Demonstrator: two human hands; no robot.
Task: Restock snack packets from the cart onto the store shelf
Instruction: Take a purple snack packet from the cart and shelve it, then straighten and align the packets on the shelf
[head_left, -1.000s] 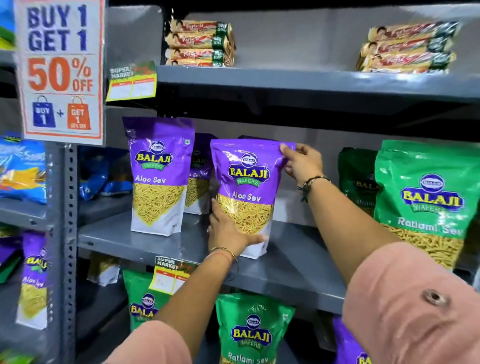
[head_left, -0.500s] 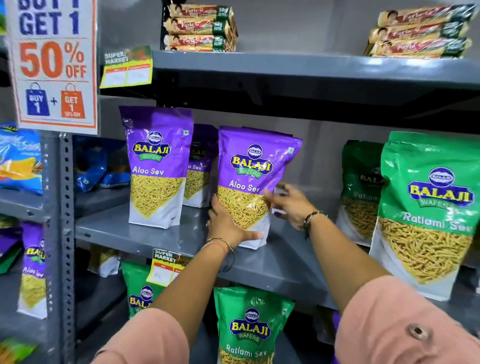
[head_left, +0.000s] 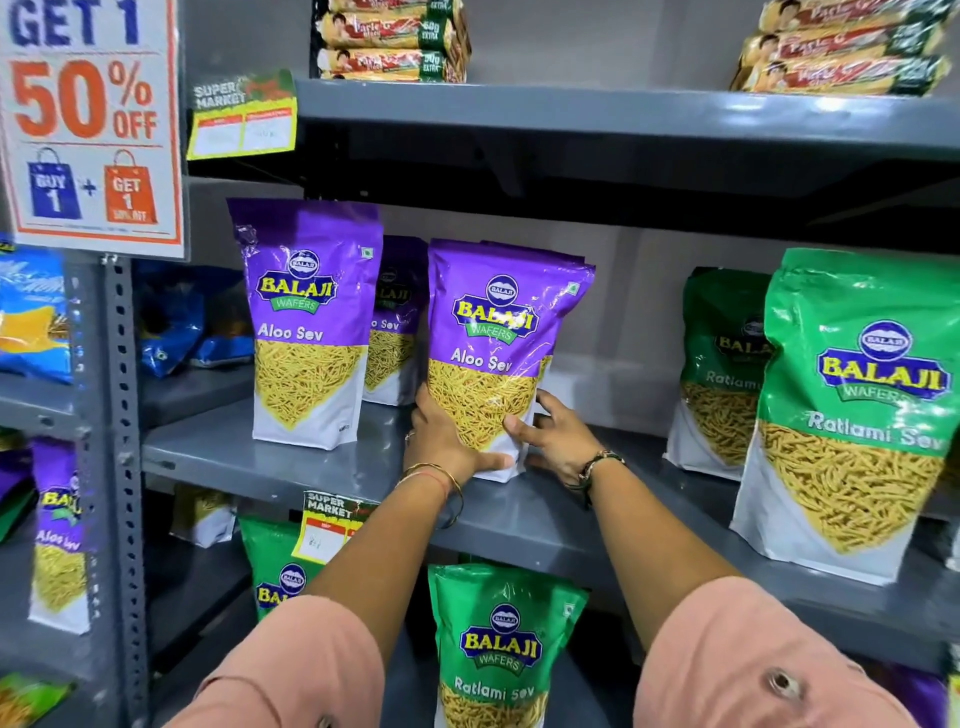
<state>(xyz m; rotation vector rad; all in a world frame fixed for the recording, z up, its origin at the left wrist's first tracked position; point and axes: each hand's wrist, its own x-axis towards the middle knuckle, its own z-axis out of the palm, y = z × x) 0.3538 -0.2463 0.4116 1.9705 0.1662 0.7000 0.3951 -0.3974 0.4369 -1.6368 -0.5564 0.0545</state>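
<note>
A purple Aloo Sev packet stands upright on the grey middle shelf. My left hand clasps its lower left side and base. My right hand grips its lower right edge, thumb on the front. Another purple packet sits right behind it, only partly visible. To the left stands a second purple Aloo Sev packet with one more behind it. The cart is out of view.
Green Ratlami Sev packets stand at the shelf's right end, with a gap between them and my hands. The upper shelf holds biscuit packs. More green packets fill the shelf below. A 50% off sign hangs at left.
My right hand dropped from the packet's top corner to its lower right edge. The packet now stands straighter on the shelf. My left hand stayed at its base.
</note>
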